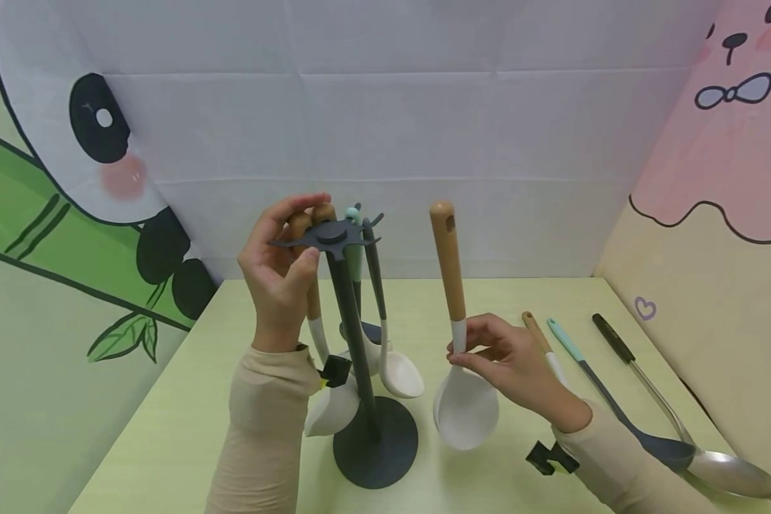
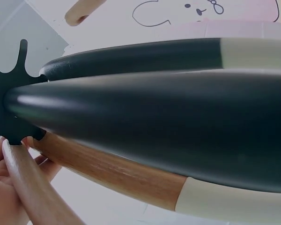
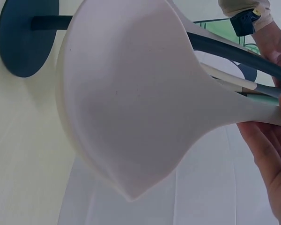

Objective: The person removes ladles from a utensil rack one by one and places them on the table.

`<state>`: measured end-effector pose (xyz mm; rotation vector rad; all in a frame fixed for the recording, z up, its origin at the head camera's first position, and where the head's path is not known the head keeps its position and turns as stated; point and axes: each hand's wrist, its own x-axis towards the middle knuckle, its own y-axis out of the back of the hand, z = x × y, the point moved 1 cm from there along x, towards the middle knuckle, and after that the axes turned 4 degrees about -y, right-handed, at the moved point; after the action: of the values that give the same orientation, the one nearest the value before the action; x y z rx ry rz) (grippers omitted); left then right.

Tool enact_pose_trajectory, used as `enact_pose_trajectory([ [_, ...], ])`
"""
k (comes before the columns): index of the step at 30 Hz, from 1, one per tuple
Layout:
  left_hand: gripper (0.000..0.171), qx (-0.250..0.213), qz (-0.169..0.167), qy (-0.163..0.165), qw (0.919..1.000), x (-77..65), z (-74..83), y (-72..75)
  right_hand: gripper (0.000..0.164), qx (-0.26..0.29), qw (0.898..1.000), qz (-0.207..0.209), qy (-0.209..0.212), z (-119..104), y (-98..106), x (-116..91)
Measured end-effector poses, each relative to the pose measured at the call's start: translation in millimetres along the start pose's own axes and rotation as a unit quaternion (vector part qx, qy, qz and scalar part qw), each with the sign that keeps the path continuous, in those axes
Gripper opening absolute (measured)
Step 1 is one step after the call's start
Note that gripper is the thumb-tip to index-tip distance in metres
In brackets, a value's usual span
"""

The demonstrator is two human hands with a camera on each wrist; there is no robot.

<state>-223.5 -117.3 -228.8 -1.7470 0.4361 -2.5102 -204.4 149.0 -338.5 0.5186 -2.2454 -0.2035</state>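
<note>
My left hand (image 1: 273, 268) grips the top of a dark utensil stand (image 1: 353, 335), thumb at its rack and fingers by the wooden handles. In the left wrist view, fingers show behind a wooden handle (image 2: 112, 166). On the stand hang a white spoon (image 1: 402, 375) with a dark handle, a mint-handled utensil (image 1: 355, 260) and white-headed utensils with wooden handles. To the stand's right, my right hand (image 1: 514, 368) pinches the white neck of a ladle (image 1: 469, 414), its wooden handle pointing up. The right wrist view shows its white bowl (image 3: 131, 103) with a pointed lip.
On the table's right side lie a wooden-handled utensil (image 1: 536, 332), a dark ladle (image 1: 607, 392) with a mint handle and a metal spoon (image 1: 732, 471) with a black handle. A pale cloth wall (image 1: 392, 128) stands behind the table, with printed cartoon panels at both sides.
</note>
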Motion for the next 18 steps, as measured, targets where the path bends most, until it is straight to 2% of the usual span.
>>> enact_pose_trajectory([
  [7,0.047,0.004,-0.002,0.004,1.0,-0.1,0.3,0.7,0.042,-0.027,0.999,0.018,-0.019,2,11,-5],
  [18,0.047,0.016,0.002,0.01,0.9998,-0.9,1.7,1.0,0.036,-0.093,0.989,0.036,-0.109,5,28,-11],
])
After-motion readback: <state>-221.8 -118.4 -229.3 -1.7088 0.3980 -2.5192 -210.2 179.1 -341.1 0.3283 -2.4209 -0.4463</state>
